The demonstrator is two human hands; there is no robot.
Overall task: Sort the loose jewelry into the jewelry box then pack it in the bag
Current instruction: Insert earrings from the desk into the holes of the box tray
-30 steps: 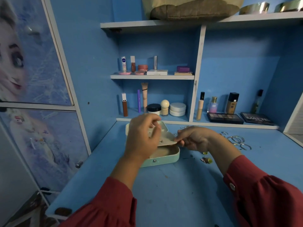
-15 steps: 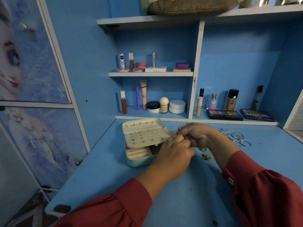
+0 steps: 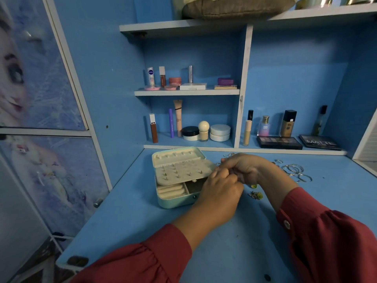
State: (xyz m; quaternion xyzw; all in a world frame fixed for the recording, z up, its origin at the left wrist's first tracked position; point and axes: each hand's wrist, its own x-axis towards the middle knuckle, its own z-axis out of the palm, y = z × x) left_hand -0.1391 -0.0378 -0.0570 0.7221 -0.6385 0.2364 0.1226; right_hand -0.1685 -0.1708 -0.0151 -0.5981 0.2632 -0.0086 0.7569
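A: The left hand [image 3: 219,190] has its fingers curled in, fingertips meeting those of the right hand [image 3: 243,168] — both seem to pinch some tiny piece between them, though what it is I cannot tell.

B: And the box?

A: Just left of the hands, touching distance: the mint-green hinged jewelry box [image 3: 179,178], lid up, its cream earring panel [image 3: 183,172] carrying several small studs. Below that panel sit cream ring rolls and one open compartment, seemingly bare.

B: What's still loose?

A: To the right of the hands, a cluster of thin silver bangles [image 3: 294,169] and small rings lies on the blue painted desk [image 3: 234,252]; just beside the right wrist, a little green-and-gold earring [image 3: 255,195]. No bag shows.

B: So how far along?

A: I'd judge early to middle — some studs are placed, the bangles and rings remain, and closing the box and packing it are not yet done.

B: Any writing?

A: On the shelves beyond the hands: "NIVEA" on a white tube [image 3: 151,77], "SB" on a clear pink-blue bottle [image 3: 264,126], and "MATTE" on a black palette [image 3: 319,142].
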